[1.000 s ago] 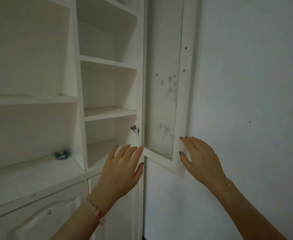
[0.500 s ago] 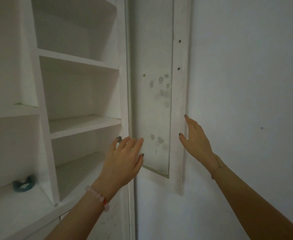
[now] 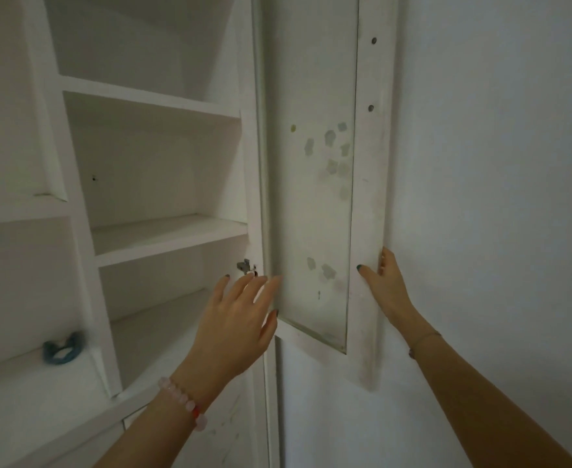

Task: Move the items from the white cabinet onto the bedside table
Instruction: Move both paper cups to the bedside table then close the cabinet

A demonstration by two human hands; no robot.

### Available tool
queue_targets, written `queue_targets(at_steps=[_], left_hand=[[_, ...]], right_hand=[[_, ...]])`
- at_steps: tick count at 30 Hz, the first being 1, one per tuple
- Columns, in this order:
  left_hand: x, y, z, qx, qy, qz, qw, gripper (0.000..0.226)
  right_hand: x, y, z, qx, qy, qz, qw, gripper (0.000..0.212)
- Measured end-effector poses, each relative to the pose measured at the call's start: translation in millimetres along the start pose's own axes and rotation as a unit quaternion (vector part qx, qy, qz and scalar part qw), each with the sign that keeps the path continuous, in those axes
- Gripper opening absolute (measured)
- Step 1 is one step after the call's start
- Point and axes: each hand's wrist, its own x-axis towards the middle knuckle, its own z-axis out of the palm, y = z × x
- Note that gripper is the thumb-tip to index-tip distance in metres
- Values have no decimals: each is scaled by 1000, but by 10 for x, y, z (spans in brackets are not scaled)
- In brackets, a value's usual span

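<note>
Bracing the white cabinet door with a flat right hand, left hand open, a person faces a small blue item — likely light, pinchable mid-body.

White cabinet, teal band, pink bracelet with one red bead.
</note>
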Motion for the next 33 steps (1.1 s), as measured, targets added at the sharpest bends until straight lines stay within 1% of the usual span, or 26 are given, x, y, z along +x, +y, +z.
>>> queue_targets(at_steps=[4, 9, 13, 18, 20, 23, 27, 33], left_hand=[[-14, 6, 2, 9, -7, -23, 1000, 48], [-64, 143, -11, 16, 0, -48, 999, 48], [-188, 154, -58, 32, -6, -66, 997, 48], [-555, -129, -185, 59, -9, -152, 987, 49], [-688, -232, -258, 77, -19, -176, 981, 49], [-878, -332, -357, 98, -17, -189, 977, 49], [-1079, -493, -449, 109, -5, -196, 974, 48], [-1287, -869, -558, 123, -20, -203, 971, 49]], right_hand=[[-10, 72, 32, 10, -4, -2, 1000, 59], [-213, 65, 132, -45, -1, -17, 999, 63], [-494, -49, 228, -51, -33, -45, 997, 65], [-811, -171, 432, -44, -90, -92, 991, 69], [-904, -214, 571, -42, -105, -116, 987, 68], [-1050, -267, 836, -52, -116, -158, 979, 69], [-1216, -361, 1237, -61, -141, -197, 968, 72], [-1431, -577, 1966, -102, -196, -237, 946, 71]])
